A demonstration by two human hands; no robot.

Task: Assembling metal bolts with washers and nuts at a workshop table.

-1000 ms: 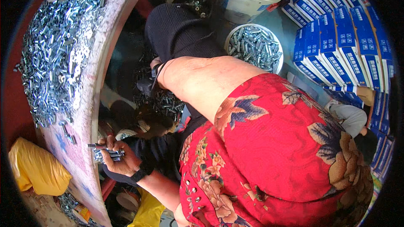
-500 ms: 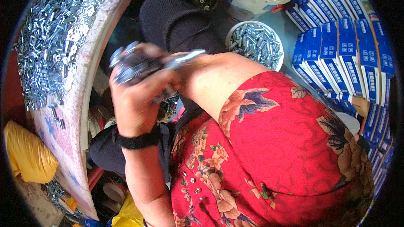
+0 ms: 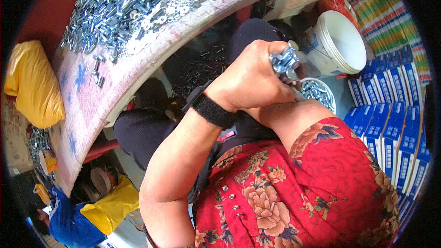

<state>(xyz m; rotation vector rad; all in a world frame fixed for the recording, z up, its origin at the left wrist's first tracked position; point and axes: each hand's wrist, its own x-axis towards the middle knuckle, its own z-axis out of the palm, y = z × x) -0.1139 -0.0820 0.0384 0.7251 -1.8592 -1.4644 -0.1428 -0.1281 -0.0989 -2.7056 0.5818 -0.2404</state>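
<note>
Clock hub: the left hand; twelve is away from the person's body.

- Left hand [image 3: 252,73]: raised in front of the lap, fingers curled closed round a bunch of metal pieces [image 3: 287,62]. Shiny ends jut out on its two to three o'clock side; count not readable, bunch too crowded. Black wristband [image 3: 213,109] on that wrist.
- Right arm [image 3: 291,118]: bare, out of the sleeve of a red floral top [image 3: 280,193], crossing at five o'clock and passing behind the left hand. Right hand hidden; cannot tell its grip.
- Four o'clock, near: round white container [image 3: 334,100] of similar silvery pieces, partly covered by hand and arm. Touching or apart from the bunch, cannot tell.
- Two o'clock: white bucket [image 3: 337,43], tilted in view; striped sheet [image 3: 390,16] beyond it.
- Four o'clock, farther: rows of blue-and-white boxes [image 3: 390,133].
- Ten o'clock: tabletop [image 3: 87,105], pale and patterned, bearing a broad heap of metal pieces [image 3: 128,9]; pale flat rings [image 3: 163,18] along its near edge. A few strays lie apart, nine o'clock.
- Nine o'clock, far: yellow bag [image 3: 34,85] against the tabletop's edge.
</note>
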